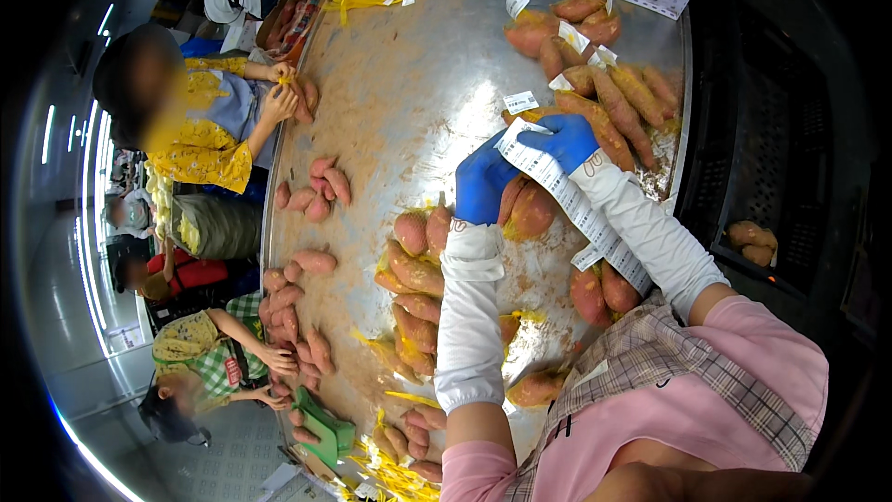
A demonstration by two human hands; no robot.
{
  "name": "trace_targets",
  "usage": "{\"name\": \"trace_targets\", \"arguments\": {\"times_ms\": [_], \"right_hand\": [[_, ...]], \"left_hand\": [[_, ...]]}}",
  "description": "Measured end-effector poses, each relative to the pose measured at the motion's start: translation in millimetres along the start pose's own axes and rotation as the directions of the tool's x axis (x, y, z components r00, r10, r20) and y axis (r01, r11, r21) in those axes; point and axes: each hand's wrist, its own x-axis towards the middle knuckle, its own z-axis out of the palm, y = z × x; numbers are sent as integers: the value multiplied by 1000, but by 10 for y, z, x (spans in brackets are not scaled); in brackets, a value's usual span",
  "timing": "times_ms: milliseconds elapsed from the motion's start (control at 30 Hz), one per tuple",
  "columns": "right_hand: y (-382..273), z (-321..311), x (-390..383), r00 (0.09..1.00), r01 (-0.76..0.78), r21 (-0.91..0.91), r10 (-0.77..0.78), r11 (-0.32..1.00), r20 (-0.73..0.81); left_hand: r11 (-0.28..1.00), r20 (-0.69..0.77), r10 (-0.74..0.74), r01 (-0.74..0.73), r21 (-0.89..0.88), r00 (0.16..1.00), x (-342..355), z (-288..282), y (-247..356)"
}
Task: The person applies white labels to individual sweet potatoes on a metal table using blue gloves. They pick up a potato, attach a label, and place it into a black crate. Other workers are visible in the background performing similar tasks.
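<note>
My left hand (pixel 483 182), in a blue glove, is closed at the end of a long white label strip (pixel 581 212); what its fingers grip is hidden. My right hand (pixel 563 142), also gloved in blue, pinches the same strip near that end. The strip trails down along my right forearm to my apron. Just below my hands lies a yellow net bag of sweet potatoes (pixel 532 211). Beyond my right hand, tagged net bags of sweet potatoes (pixel 609 102) are heaped at the far right of the metal table (pixel 400 65).
More netted sweet potatoes (pixel 415 270) lie left of my left forearm. Across the table two people handle loose sweet potatoes (pixel 293 316), near a green scoop-like tray (pixel 322 429). Yellow nets (pixel 358 0) lie at the far edge. Black crates (pixel 780 158) stand at right.
</note>
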Motion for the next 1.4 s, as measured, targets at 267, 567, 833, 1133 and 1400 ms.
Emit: {"name": "trace_targets", "arguments": {"times_ms": [267,567,833,1133,1400], "right_hand": [[-35,13,-8,995,98,-130,-101,987,-17],[-110,-429,-129,985,68,-419,7,905,174],[-18,-944,-327,955,-72,-58,85,996,283],[86,-282,-93,913,-254,578,-4,775,407],[68,-915,-292,892,72,69,-96,995,441]], "left_hand": [[951,-236,172,-99,292,956,35,64,-106],[967,-495,248,-181,179,833,177,88,-256],[672,-281,585,-260,693,761,178,142,-394],[790,-284,432,-208,577,856,32,152,-456],[174,-276,864,264,949,421,-471,-1572,494]]}}
